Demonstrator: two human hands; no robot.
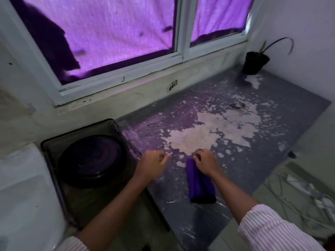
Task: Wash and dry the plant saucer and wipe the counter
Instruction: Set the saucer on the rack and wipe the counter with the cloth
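A round dark plant saucer (91,160) lies in a dark rectangular basin (76,130) at the left. To its right stretches the grey counter (282,113), its paint peeled in pale patches and its surface wet and shiny. A folded purple cloth (197,185) lies on the counter near the front. My right hand (205,162) rests on the cloth's far end with fingers curled on it. My left hand (153,162) hovers between the basin and the cloth, fingers loosely curled, holding nothing.
A black pot with a thin green plant (255,62) stands in the far right corner. A window with purple fabric (116,33) runs along the back wall. White cables (308,194) lie below the counter's right edge. A white surface (20,192) borders the basin's left.
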